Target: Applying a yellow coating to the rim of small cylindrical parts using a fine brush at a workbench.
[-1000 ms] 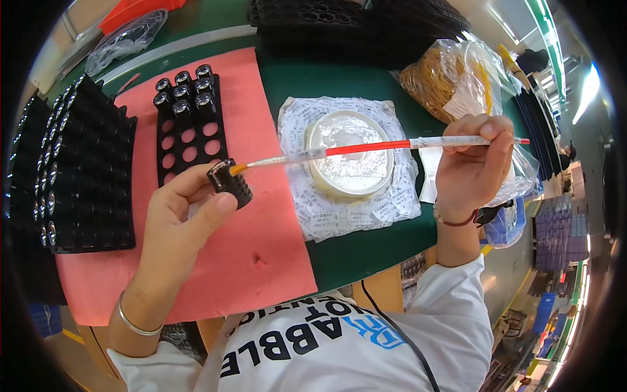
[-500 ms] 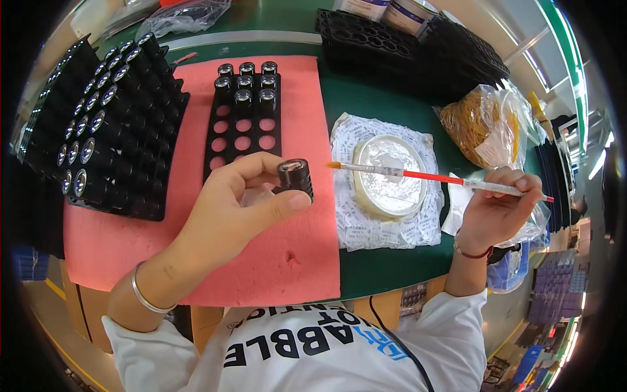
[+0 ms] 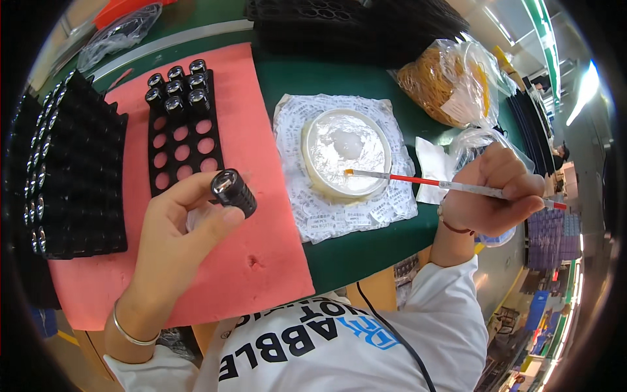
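My left hand [image 3: 173,238] pinches a short black flashlight head [image 3: 235,192] between thumb and fingers. Its round glassy end is tilted upward, above a pink foam mat [image 3: 271,251]. In my right hand [image 3: 499,189] is a slim paintbrush [image 3: 418,179] with a red and white handle, held nearly level. The brush's tan bristles are over a round, pale dish [image 3: 311,171] with a shiny, clear-looking content; whether they touch it I cannot tell. Beyond my left hand, a black holed tray [image 3: 170,147] holds several similar heads at its far end, with open holes nearer me.
Black racks [image 3: 85,176] packed with similar parts stand at the left. The dish rests on a printed white sheet [image 3: 294,209] on the green table [image 3: 339,268]. A clear bag of yellowish strands [image 3: 428,85] lies at the far right, near dark stacked trays [image 3: 366,32].
The brush tip has gone from beside the flashlight head to over the dish. My left hand still holds the head, now tilted more. The whole view has shifted, moving the table leftward.
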Demonstrator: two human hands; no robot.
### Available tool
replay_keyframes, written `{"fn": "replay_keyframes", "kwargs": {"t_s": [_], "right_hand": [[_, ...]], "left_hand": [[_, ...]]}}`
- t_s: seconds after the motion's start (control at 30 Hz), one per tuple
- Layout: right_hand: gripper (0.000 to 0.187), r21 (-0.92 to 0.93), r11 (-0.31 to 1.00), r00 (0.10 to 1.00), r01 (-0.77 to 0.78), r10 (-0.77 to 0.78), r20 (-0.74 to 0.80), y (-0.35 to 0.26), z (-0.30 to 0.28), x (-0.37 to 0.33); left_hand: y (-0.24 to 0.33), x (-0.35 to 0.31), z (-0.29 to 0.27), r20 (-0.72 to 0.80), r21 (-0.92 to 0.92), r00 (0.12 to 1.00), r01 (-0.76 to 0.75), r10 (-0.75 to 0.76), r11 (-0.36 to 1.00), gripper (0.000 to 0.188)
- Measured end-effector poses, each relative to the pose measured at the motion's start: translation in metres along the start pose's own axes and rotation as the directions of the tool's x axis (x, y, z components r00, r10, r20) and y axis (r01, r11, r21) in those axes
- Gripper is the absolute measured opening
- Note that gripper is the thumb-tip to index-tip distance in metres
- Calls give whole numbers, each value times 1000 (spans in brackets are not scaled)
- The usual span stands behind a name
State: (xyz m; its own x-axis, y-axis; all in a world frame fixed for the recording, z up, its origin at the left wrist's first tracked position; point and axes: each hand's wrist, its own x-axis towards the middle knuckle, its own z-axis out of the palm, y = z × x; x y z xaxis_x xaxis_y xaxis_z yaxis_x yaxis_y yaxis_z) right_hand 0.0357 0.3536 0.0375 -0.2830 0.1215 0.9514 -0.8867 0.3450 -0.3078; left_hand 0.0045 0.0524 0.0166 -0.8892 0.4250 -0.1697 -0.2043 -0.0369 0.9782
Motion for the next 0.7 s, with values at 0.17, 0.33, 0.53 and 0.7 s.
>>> {"fn": "replay_keyframes", "kwargs": {"t_s": [0.17, 0.33, 0.53, 0.7], "right_hand": [[35, -3, 1000, 999, 1, -1, 50, 2, 3, -1], [32, -58, 996, 997, -73, 75, 23, 2, 11, -4], [29, -5, 983, 983, -185, 185, 5, 13, 11, -2], [31, 122, 959, 954, -256, 271, -131, 12, 15, 0]], "left_hand": [[1, -4, 1, -2, -23, 1000, 6, -6, 1000, 30], [1, -4, 1, 16, -25, 999, 49, -48, 999, 30], [-4, -2, 3, -34, 45, 999, -25, 27, 999, 39], [5, -5, 1, 5, 25, 1000, 31, -31, 999, 25]]}}
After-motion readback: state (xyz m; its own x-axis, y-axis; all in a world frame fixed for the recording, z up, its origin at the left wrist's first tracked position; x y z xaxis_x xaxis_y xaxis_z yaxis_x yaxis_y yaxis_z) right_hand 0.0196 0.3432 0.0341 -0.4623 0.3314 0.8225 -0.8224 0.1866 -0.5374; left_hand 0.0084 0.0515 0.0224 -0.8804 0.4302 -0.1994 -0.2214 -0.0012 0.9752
